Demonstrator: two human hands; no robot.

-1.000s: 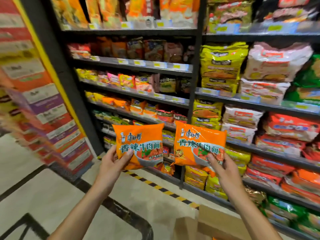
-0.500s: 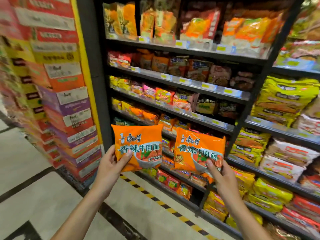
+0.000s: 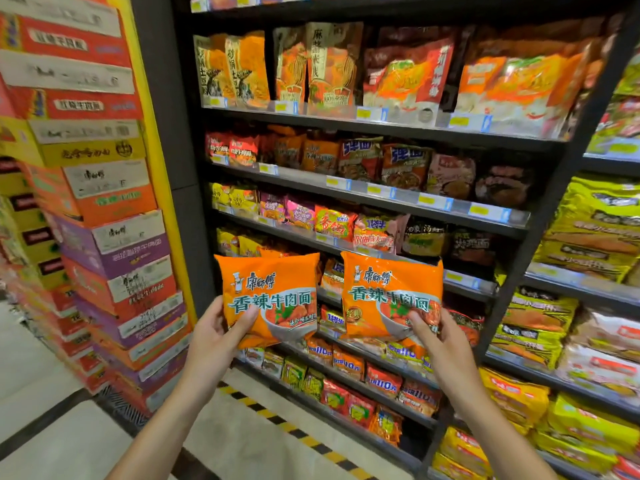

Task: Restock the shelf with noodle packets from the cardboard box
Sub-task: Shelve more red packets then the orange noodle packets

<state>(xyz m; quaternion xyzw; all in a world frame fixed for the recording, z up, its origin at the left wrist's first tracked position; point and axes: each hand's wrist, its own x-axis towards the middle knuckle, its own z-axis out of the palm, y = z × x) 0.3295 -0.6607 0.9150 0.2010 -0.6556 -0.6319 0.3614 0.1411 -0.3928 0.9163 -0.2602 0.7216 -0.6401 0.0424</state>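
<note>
Since half a second ago the view has swung further left along the shelving, and both packets now sit closer to the rows of single packs; my grips on them are unchanged.

Head view, findings. My left hand [image 3: 211, 336] holds one orange noodle packet [image 3: 273, 299] by its lower left corner, thumb across the printed front, remaining fingers behind and out of sight. My right hand [image 3: 440, 341] holds a second orange noodle packet [image 3: 388, 296] by its lower right corner in the same manner, thumb on the front. Both packets are upright, faces toward me, side by side and just apart, held in front of the shelf [image 3: 381, 199] but not yet resting on any tier. Matching orange packs appear on the tier directly behind my left-hand packet. A stack of cartons [image 3: 114, 216] stands beyond my left hand. The cardboard box of stock is not in view.

Progress, as a judgement: two packets are drawn and carried to the shelving; neither is placed. Remaining stock in the box cannot be assessed.
</note>
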